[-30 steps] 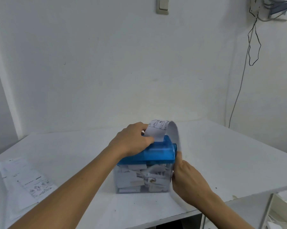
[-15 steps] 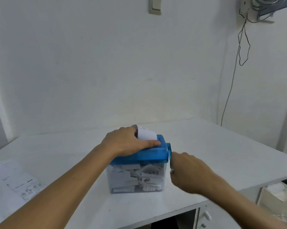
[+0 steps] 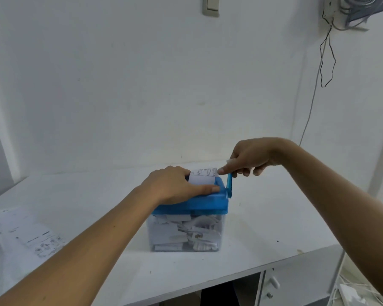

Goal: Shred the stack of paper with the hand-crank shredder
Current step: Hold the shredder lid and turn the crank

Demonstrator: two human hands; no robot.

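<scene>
The hand-crank shredder (image 3: 210, 202) has a blue lid over a clear bin (image 3: 164, 235) packed with white paper scraps, and stands mid-table. A short stub of printed paper (image 3: 202, 176) sticks up from the lid's slot. My left hand (image 3: 175, 185) lies over the lid's left part, thumb stretched along the front beside the paper. My right hand (image 3: 250, 159) grips the knob of the blue crank (image 3: 229, 184), which points upward at the lid's right end. The stack of paper (image 3: 25, 234) lies flat at the table's left edge.
The white table (image 3: 274, 228) runs to a wall behind and a front edge near me. A thin cable (image 3: 312, 107) hangs down the right wall. Cabinet doors with handles (image 3: 274, 283) sit under the table at the right.
My right hand has swung the crank from low beside the bin up to the top of its turn. The paper sheet has sunk into the slot, leaving a short stub.
</scene>
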